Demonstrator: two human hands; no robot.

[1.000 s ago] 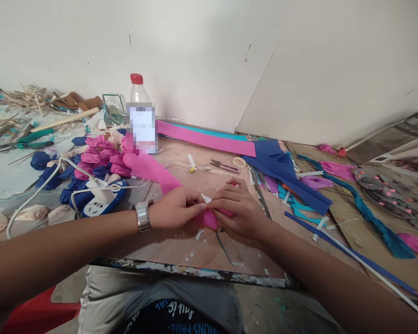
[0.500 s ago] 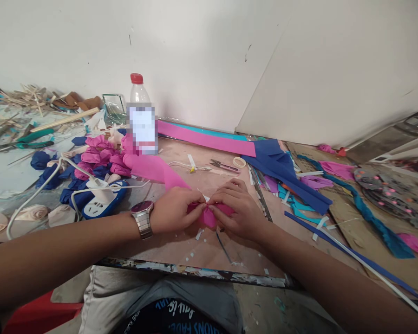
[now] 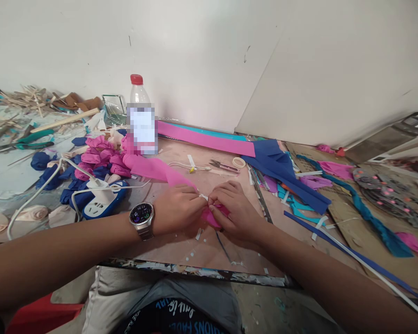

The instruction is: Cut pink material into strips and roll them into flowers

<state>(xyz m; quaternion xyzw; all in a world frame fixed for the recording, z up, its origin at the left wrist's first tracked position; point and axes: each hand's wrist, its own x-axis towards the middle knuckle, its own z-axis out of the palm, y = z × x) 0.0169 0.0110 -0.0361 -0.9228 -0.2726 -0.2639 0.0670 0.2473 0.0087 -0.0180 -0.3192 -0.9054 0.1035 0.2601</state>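
Left hand (image 3: pixel 179 208) curled, palm down; right hand (image 3: pixel 236 209) pinching.

Through my camera, the pink strip (image 3: pixel 153 169) at centre looks matt, like thin cloth or paper. The watch (image 3: pixel 141 215) is glossy metal; at upper left, I see sticks (image 3: pixel 36 99) of rough wood.

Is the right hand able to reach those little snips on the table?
Probably yes: the snips lie just beyond the right hand, with nothing on top and bare table between. But its fingers are pinching pink fabric, so it would likely have to let go first.
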